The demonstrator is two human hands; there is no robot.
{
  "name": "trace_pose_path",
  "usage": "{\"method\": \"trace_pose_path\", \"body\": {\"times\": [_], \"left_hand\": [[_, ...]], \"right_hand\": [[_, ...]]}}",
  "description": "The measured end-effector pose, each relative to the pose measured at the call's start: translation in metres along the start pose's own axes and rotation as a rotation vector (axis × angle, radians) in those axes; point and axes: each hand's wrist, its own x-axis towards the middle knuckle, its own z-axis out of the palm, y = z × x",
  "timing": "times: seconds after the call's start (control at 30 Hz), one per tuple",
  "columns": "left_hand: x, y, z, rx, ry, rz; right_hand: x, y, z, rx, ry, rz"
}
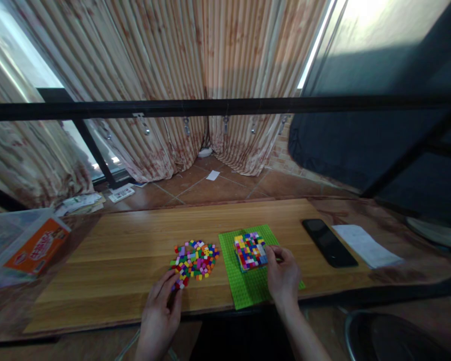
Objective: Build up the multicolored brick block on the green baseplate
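Observation:
A green baseplate (248, 291) lies on the wooden table (128, 260), near its front edge. On the plate stands a block of small multicoloured bricks (250, 250). My right hand (283, 276) rests on the plate with its fingertips against the right side of that block, fingers curled. Left of the plate lies a loose heap of small coloured bricks (195, 258). My left hand (161, 311) reaches to the heap's near left edge, fingertips pinched at a brick there; what they hold is too small to make out.
A black phone (329, 242) and a white paper (366, 245) lie on the table's right part. A clear plastic box with an orange carton (35, 245) stands at the left. A black bar (225, 106) crosses the view. Curtains (165, 75) hang behind.

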Motion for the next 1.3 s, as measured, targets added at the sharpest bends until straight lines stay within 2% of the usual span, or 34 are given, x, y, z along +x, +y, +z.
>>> {"method": "trace_pose_path", "body": {"times": [0.3,0.5,0.67,0.83,1.07,1.3], "left_hand": [[-0.001,0.001,-0.001,0.010,0.007,0.009],[-0.001,-0.002,0.002,-0.029,0.000,-0.043],[0.000,-0.003,0.003,-0.058,0.004,-0.037],[0.000,-0.002,0.001,-0.070,-0.014,-0.074],[0.000,0.004,-0.002,-0.111,-0.046,-0.152],[0.006,0.010,-0.001,-0.167,-0.037,-0.234]], "right_hand": [[-0.005,-0.003,0.002,-0.011,0.012,0.064],[-0.002,0.000,0.004,0.061,-0.015,0.065],[0.000,0.010,0.003,0.175,-0.114,0.053],[-0.008,0.028,-0.005,0.263,-0.142,0.065],[-0.004,0.045,-0.024,0.046,-0.167,-0.009],[0.020,0.053,-0.020,-0.176,-0.198,-0.155]]}}
